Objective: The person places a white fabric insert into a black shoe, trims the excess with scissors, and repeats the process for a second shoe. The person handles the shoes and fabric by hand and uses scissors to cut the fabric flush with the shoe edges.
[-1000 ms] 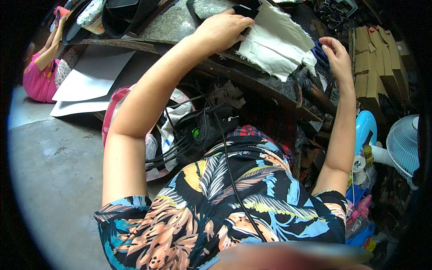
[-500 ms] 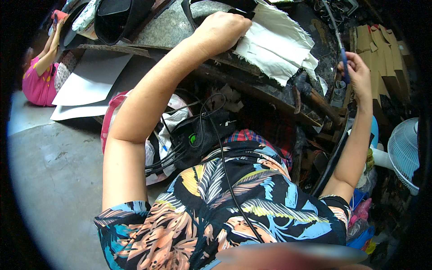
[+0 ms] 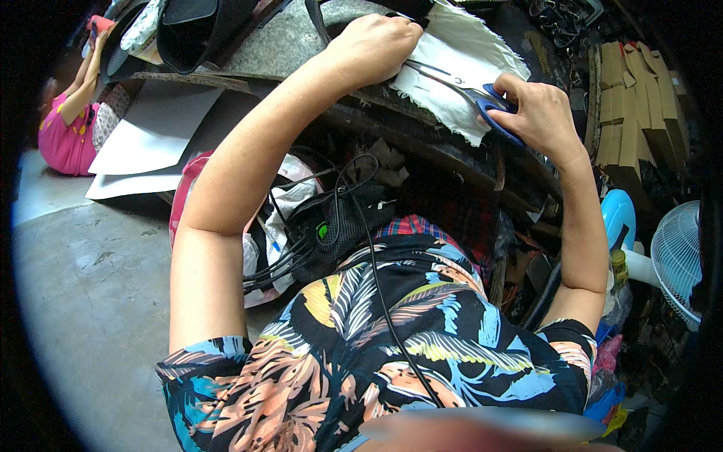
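Observation:
My left hand (image 3: 376, 49) is closed at the top of the workbench, beside the left edge of a frayed white cloth (image 3: 471, 49). Whatever its fingers grip is hidden, though black material shows right around them. In my right hand (image 3: 546, 113) is a pair of scissors (image 3: 471, 92) with blue handles, my thumb and fingers in the loops. The blades lie over the cloth and point left toward my left fingers. A black strap (image 3: 316, 22) curves down behind my left wrist.
Black bags (image 3: 188, 30) stand on the bench's left part. White sheets (image 3: 151, 135) jut out below. Stacked cardboard (image 3: 629, 105) and a fan (image 3: 678, 260) are on the right. A bag with cables (image 3: 324, 226) hangs near my lap. Another person (image 3: 68, 135) sits far left.
My right hand has come left with the scissors, from the bench's right side to over the white cloth. My left hand has stayed almost in place.

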